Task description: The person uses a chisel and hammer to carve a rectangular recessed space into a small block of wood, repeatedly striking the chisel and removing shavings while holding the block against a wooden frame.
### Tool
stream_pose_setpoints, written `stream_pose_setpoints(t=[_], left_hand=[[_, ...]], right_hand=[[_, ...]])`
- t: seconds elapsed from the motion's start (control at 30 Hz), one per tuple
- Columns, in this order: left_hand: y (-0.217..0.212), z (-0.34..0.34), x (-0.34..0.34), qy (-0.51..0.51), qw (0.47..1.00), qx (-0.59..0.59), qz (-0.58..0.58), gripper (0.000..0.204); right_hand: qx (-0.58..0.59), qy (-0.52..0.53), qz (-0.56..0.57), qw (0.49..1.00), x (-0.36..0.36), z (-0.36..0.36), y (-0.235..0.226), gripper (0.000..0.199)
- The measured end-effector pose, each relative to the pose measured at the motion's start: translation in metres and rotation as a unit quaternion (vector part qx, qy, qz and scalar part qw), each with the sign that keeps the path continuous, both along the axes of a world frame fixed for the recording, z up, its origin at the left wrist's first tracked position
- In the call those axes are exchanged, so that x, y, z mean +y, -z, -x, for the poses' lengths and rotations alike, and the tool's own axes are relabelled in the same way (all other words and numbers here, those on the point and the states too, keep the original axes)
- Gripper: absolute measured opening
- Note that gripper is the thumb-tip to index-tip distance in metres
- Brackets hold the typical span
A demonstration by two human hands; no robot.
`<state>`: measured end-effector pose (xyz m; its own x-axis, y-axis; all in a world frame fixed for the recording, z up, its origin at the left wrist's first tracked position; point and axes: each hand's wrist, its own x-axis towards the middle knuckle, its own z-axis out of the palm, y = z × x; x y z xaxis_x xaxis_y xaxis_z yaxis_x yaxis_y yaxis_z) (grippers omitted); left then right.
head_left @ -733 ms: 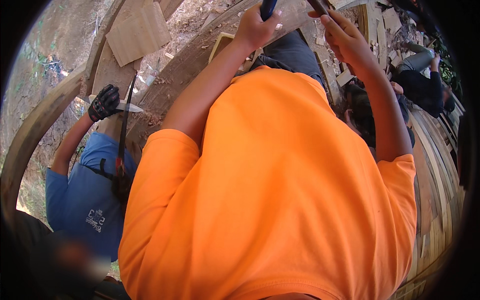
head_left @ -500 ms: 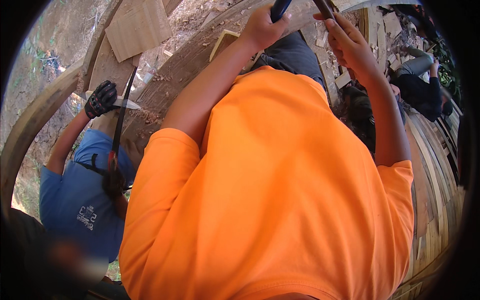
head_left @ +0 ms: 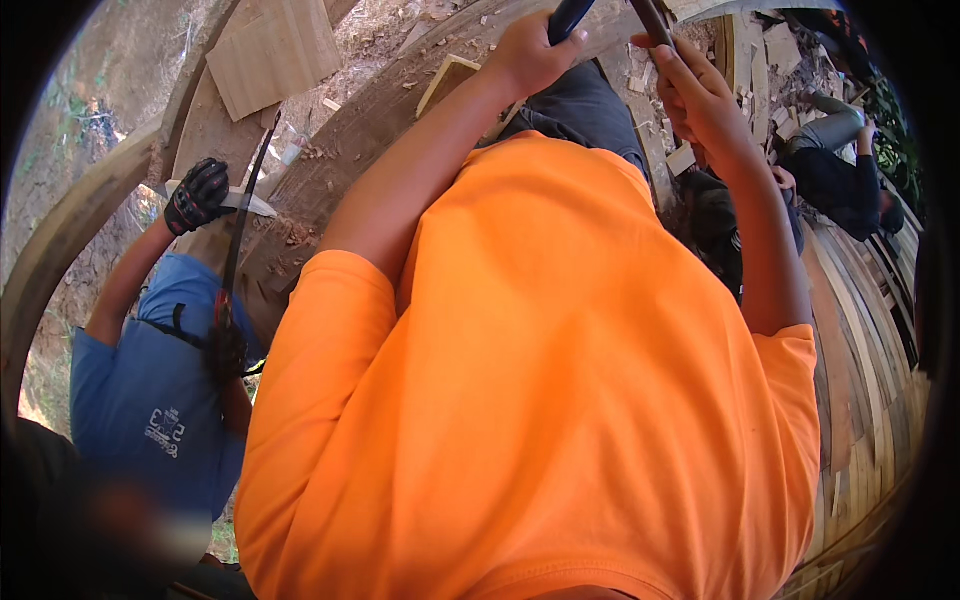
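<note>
At the top edge, my left hand (head_left: 535, 58) is closed round a dark blue rod-like handle (head_left: 570, 18), whose far end is cut off by the frame. To its right, the fingers of my right hand (head_left: 705, 98) wrap a brown handle or stick (head_left: 652, 22), which also runs out of view. Whatever the two handles belong to cannot be seen. My forearms reach up past my orange shirt, and dark trousers (head_left: 585, 105) lie between the hands. Just left of my legs is a small pale wooden block or frame (head_left: 447, 82).
At left, a co-worker in a blue shirt (head_left: 160, 385) holds a pale pointed wood piece (head_left: 258, 204) in a gloved hand, with a long dark blade (head_left: 240, 220) alongside. Curved timbers (head_left: 60, 240) and a board (head_left: 275, 55) lie beyond. People and stacked planks (head_left: 860, 350) are at right.
My hands keep their grips and barely move. The co-worker's long blade and lower gloved hand have shifted slightly; the whole view has drifted a little.
</note>
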<state>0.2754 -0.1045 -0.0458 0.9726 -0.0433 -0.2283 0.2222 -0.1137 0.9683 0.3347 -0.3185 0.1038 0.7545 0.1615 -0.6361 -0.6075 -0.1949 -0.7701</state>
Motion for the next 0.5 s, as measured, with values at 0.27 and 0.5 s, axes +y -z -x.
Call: stream_pose_setpoints(t=[0.27, 0.5], left_hand=[[-0.004, 0.002, 0.002, -0.007, 1.000, 0.007, 0.029, 0.032], [0.013, 0.011, -0.004, 0.040, 0.997, -0.018, -0.062, 0.039]], right_hand=[[0.018, -0.093, 0.036, 0.995, -0.002, 0.012, -0.005, 0.038], [0.005, -0.149, 0.049, 0.988, 0.002, 0.017, -0.007, 0.039]])
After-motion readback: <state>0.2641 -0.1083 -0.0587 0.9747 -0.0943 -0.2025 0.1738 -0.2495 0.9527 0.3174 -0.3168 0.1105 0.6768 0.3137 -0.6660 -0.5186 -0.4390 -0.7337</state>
